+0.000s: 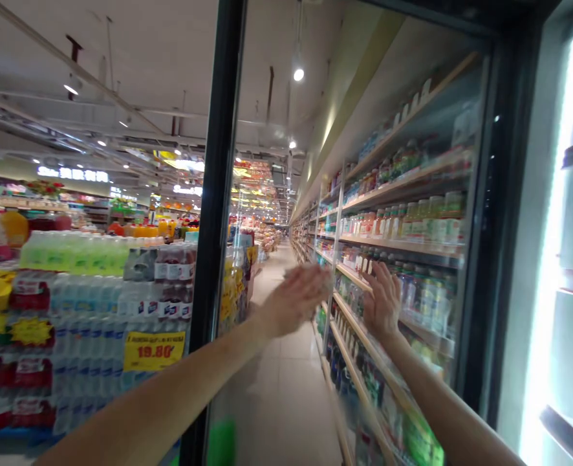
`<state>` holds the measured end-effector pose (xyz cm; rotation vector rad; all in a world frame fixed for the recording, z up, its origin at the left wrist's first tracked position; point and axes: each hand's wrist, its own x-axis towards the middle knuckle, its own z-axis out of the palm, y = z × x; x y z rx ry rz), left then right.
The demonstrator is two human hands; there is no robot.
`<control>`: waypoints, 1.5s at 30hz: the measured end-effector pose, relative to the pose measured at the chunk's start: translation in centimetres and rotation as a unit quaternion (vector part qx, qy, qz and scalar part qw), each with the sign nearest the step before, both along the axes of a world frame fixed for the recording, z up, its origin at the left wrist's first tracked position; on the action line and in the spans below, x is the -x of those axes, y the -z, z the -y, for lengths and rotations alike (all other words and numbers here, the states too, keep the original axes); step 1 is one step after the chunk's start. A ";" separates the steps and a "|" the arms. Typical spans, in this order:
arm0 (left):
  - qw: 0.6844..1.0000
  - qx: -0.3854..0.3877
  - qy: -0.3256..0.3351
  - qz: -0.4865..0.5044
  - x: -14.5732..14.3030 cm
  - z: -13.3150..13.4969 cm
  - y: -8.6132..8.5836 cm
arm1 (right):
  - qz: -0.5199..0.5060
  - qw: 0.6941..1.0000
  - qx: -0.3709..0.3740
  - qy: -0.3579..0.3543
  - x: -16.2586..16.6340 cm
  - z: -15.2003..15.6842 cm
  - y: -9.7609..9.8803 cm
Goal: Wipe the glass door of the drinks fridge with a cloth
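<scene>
My left hand (293, 294) is reaching across the glass door (277, 388) of a fridge, close to the pane. Motion smears its fingers, and I cannot make out whether anything lies under the palm. To its right, my right hand (382, 301) is raised near the same pane, fingers stretched and apart, holding nothing that I can see. A dark door frame (213, 213) runs down the left side of the glass. Shelves of bottles (403, 220) show in the pane behind my hands; whether reflected or seen through it, I cannot tell.
Stacked bottle packs (87, 323) with a yellow price sign (154, 351) stand left of the door. At the right edge is the lit fridge interior, with a bright light strip (553, 246) and shelf edges (570, 430). A tiled aisle floor (286, 362) shows in the glass.
</scene>
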<state>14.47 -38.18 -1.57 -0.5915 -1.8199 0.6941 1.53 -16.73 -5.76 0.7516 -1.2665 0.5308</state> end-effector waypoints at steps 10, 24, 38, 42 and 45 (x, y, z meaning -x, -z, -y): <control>0.998 0.055 0.027 0.027 0.0 0.0 -0.6 | -0.007 1.000 0.010 -0.014 -0.1 0.0 -0.3; 0.998 0.042 0.026 0.030 1.2 -1.4 -2.3 | 0.004 0.999 0.006 -0.035 0.2 -0.1 -0.1; 0.999 -0.030 0.015 -0.003 1.5 -2.4 -2.5 | 0.014 0.999 0.014 -0.040 0.1 -0.2 0.0; 0.985 0.143 0.063 0.071 1.7 -2.5 -2.0 | 0.009 0.999 0.012 -0.046 0.1 -0.2 -0.1; 0.995 -0.088 0.008 -0.036 1.7 -2.7 -3.2 | 0.007 0.999 0.014 -0.049 0.1 -0.2 -0.1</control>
